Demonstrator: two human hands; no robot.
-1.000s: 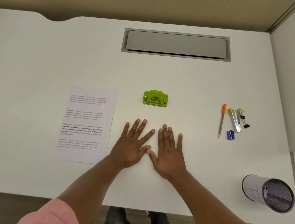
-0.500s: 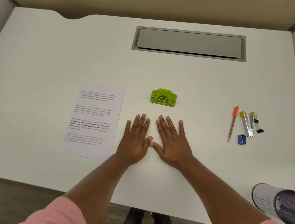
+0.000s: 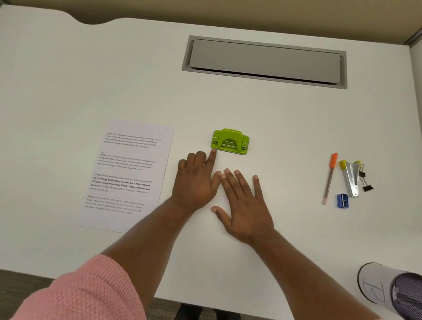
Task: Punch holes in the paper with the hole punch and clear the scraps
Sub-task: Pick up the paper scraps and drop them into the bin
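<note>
A small green hole punch [image 3: 230, 141] sits on the white desk [image 3: 81, 77] near its middle. A printed sheet of paper [image 3: 127, 176] lies flat to its left. My left hand [image 3: 196, 182] is just below the punch, index finger stretched out with its tip at the punch's near left corner, the other fingers curled; it holds nothing. My right hand [image 3: 245, 208] rests flat on the desk beside it, fingers spread, empty. No paper scraps show.
At the right lie an orange-capped pen [image 3: 330, 178], a stapler [image 3: 350, 178], binder clips [image 3: 365, 180] and a blue sharpener [image 3: 342, 201]. A mesh cup [image 3: 400, 294] lies on its side at the near right edge. A grey cable hatch [image 3: 266, 61] sits at the back.
My left hand has moved forward toward the punch, curling its fingers and extending the index finger to the punch's corner. My right hand stays flat in about the same place.
</note>
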